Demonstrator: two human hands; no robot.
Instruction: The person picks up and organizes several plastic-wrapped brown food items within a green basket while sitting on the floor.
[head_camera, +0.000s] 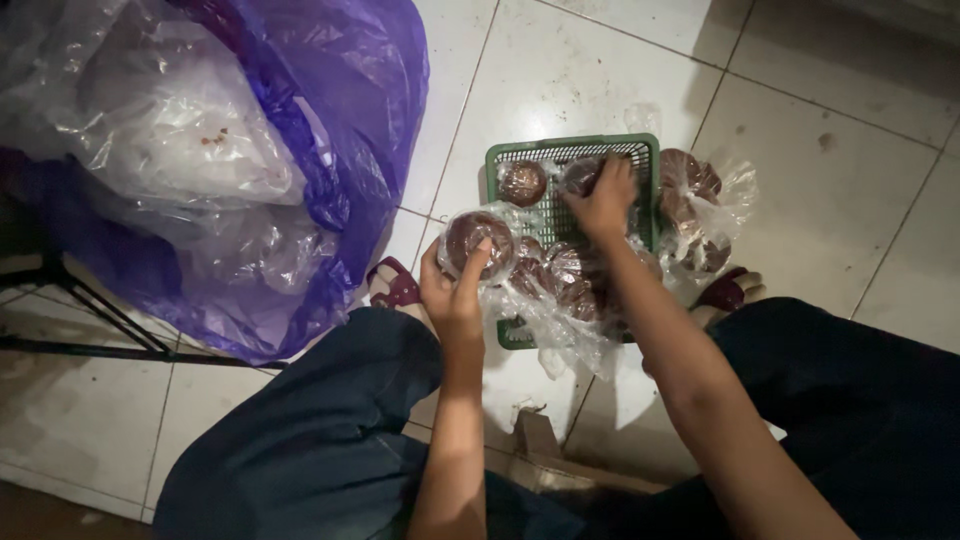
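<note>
The left hand (452, 292) grips a wrapped brown cake (478, 244) at the nine o'clock edge of a green basket (570, 150). The right hand (603, 203) rests on another wrap at the basket's twelve o'clock end — more wrapped cakes (690, 205) lie at three. A purple bag (330, 140) bulges at ten o'clock — clear plastic inside.

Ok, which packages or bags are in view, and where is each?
Round brown item in clear wrap: held by the left hand.
Similar wrapped items: in the green basket; the right hand rests on one.
Clear bag of them: right of the basket.
Large purple bag: left, holding crumpled clear plastic.
</note>
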